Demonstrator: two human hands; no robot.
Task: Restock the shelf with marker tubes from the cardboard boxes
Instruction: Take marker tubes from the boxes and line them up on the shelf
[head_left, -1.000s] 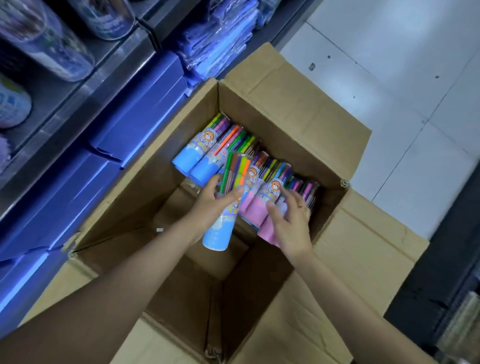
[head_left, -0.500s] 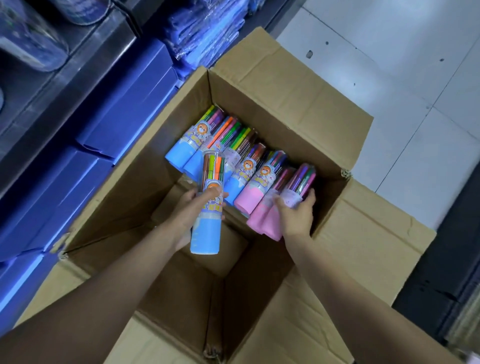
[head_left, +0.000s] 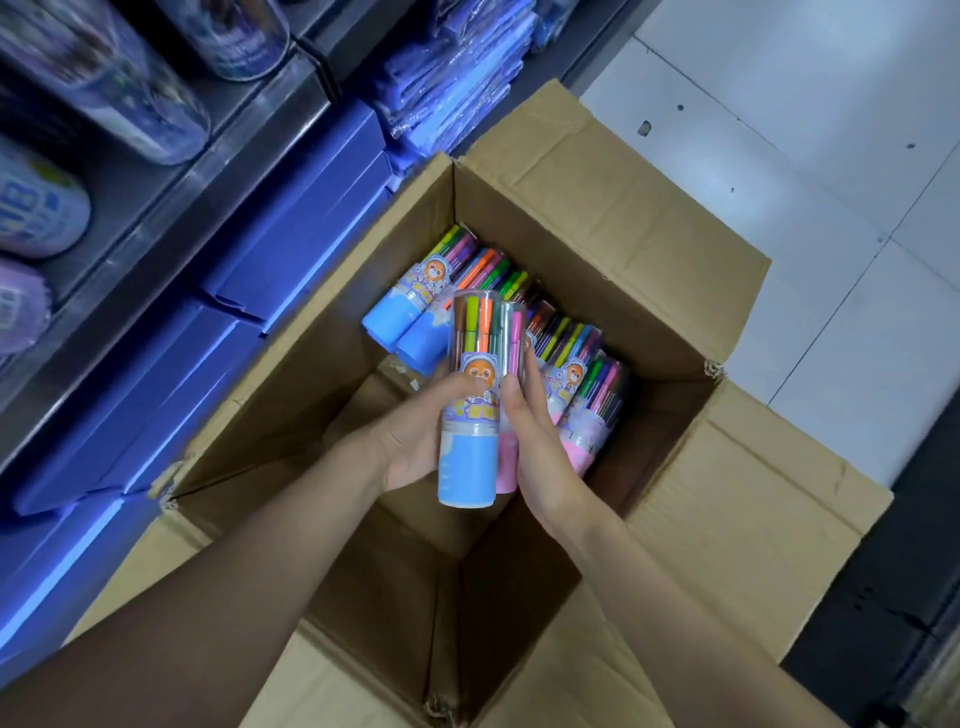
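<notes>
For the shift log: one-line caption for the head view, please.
Left hand grips a blue marker tube, right hand a pink tube, above the cardboard box.

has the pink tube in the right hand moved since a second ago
Yes. The pink tube was lifted off the row against the box wall and brought beside the blue tube.

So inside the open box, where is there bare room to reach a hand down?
The near half of the cardboard box is bare floor, bordered by the near wall and side walls. The far end is crowded: blue-based marker tubes at far left, pink-based tubes at far right. The left hand and right hand hold a blue tube and pink tube above the middle.
</notes>
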